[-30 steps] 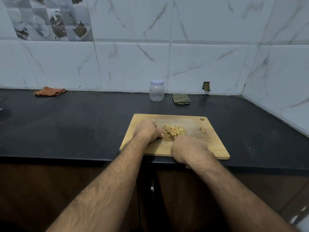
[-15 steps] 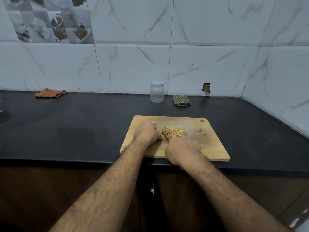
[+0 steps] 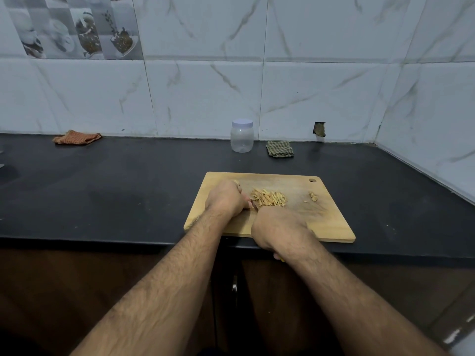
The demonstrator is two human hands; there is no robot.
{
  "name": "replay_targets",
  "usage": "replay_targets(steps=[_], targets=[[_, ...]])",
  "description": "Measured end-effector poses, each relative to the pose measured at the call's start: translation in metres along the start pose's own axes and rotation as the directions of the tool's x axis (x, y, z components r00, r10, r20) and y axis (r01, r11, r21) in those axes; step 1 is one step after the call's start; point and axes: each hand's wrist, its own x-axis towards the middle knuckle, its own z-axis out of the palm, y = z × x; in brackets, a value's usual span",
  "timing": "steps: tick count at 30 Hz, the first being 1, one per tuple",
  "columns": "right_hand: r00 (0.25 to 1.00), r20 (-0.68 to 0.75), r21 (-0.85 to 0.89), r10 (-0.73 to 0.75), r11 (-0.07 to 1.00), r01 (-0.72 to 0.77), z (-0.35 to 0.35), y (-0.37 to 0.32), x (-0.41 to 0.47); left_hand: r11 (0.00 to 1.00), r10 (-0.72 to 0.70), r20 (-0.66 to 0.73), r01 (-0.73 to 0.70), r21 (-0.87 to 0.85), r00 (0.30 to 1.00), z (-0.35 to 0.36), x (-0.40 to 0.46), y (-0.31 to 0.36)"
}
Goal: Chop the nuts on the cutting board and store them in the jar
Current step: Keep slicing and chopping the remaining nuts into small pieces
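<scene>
A wooden cutting board (image 3: 331,222) lies at the counter's front edge. A pile of slivered nuts (image 3: 268,197) sits at its middle, and a few nut pieces (image 3: 312,197) lie near its right corner hole. My left hand (image 3: 226,197) is curled on the board just left of the pile, apparently pinching a nut that it hides. My right hand (image 3: 280,228) grips a knife; only a bit of blade (image 3: 255,206) shows between the hands, and a yellow handle end pokes out below the wrist. A clear plastic jar (image 3: 241,140) with a white lid stands closed near the wall.
The black counter (image 3: 115,191) runs left and right, with a tiled wall corner at the right. An orange cloth (image 3: 77,137) lies at the back left. A green checked cloth (image 3: 279,149) lies right of the jar. Dark cabinet doors are below the counter.
My right hand with the knife has shifted left, closer to my left hand. The left hand and the nut pile have stayed in place.
</scene>
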Motion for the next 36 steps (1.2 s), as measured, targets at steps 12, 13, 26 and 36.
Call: replay_targets(steps=[12,13,26,36], targets=[[0.998,-0.044,-0.004,-0.039,0.999,0.039,0.004,0.013,-0.006,1.0,-0.024,0.047,0.023,0.006,0.999,-0.003,0.001,0.003],[0.998,-0.055,0.006,-0.041,0.999,0.041,0.004,0.012,-0.004,1.0,-0.028,0.045,0.028,0.001,0.999,-0.003,0.002,0.003],[0.999,-0.038,0.016,-0.02,1.0,0.02,0.006,0.006,0.008,0.999,-0.04,0.025,0.041,-0.014,0.999,0.002,0.006,0.0],[0.998,0.019,0.042,0.056,0.998,-0.057,0.002,-0.001,0.008,1.0,-0.023,0.026,0.023,0.001,0.999,0.002,0.007,0.0]])
